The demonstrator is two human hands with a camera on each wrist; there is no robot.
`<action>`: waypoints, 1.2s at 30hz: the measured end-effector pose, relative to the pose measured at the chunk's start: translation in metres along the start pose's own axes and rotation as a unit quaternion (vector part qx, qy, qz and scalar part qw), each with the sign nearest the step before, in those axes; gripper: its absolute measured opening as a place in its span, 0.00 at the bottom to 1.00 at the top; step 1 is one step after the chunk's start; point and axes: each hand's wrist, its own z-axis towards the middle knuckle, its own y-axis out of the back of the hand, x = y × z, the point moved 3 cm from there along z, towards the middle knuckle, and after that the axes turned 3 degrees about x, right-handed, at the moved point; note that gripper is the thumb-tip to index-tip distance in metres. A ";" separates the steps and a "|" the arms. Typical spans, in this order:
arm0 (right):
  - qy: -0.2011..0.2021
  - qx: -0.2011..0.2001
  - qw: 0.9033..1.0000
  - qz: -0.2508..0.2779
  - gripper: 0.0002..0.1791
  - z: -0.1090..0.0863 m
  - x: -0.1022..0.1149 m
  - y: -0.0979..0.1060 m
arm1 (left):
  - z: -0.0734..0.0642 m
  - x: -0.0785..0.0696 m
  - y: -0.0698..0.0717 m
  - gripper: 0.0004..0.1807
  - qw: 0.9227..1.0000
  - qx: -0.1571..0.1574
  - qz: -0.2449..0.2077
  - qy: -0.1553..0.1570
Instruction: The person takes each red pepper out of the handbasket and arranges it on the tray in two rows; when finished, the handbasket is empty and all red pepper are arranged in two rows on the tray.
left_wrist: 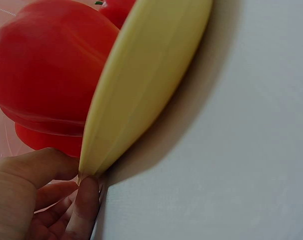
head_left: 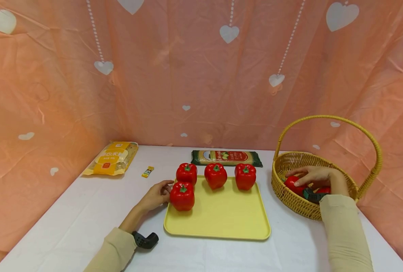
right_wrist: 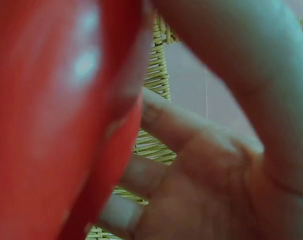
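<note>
My left hand (head_left: 158,196) is at the left rim of a yellow tray (head_left: 221,219); in the left wrist view its thumb and fingers pinch the tray's edge (left_wrist: 136,95). Two red bell peppers, one at the front (head_left: 182,197) and one behind it (head_left: 186,173), sit on the tray's left side. Two more, a middle pepper (head_left: 215,176) and a right pepper (head_left: 245,176), stand along its back. Inside the wicker basket (head_left: 298,206), my right hand (head_left: 315,176) grips a red bell pepper (head_left: 292,184), which fills the left of the right wrist view. More red shows beneath that hand.
The basket's tall handle (head_left: 327,118) arches over the right arm. Behind the tray lies a green and red package (head_left: 226,157). A yellow food bag (head_left: 114,158) and a small yellow sachet (head_left: 147,172) lie at the back left. A pink curtain encloses the table.
</note>
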 end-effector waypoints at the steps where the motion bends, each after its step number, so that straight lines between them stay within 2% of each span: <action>1: -0.003 0.002 1.000 0.003 0.35 0.000 0.000 -0.001 | 0.001 0.002 0.000 0.30 1.000 0.000 -0.001 0.000; 7: -0.004 -0.009 1.000 -0.008 0.36 0.000 -0.001 -0.001 | 0.003 0.004 0.001 0.30 1.000 0.003 -0.012 -0.006; 13: 0.031 -0.042 0.999 -0.015 0.38 -0.007 -0.001 0.004 | 0.002 0.003 0.000 0.29 1.000 0.002 -0.007 -0.005; 18: 0.066 -0.085 0.994 -0.019 0.41 -0.012 0.002 0.008 | -0.006 -0.010 -0.002 0.28 1.000 -0.002 0.005 -0.004; 22: 0.114 -0.115 0.986 -0.025 0.43 -0.018 0.008 0.010 | -0.008 -0.015 -0.002 0.28 1.000 -0.007 0.004 0.004; 27: 0.158 -0.159 0.974 -0.036 0.41 -0.024 0.018 0.010 | -0.001 -0.001 -0.001 0.29 1.000 -0.010 0.001 0.009; 32: 0.165 -0.222 0.958 -0.076 0.36 -0.029 0.029 0.005 | 0.003 0.006 0.000 0.29 1.000 -0.006 0.000 0.002; 36: 0.164 -0.250 0.950 -0.088 0.36 -0.033 0.042 -0.005 | 0.004 0.006 0.000 0.29 1.000 -0.004 -0.002 -0.001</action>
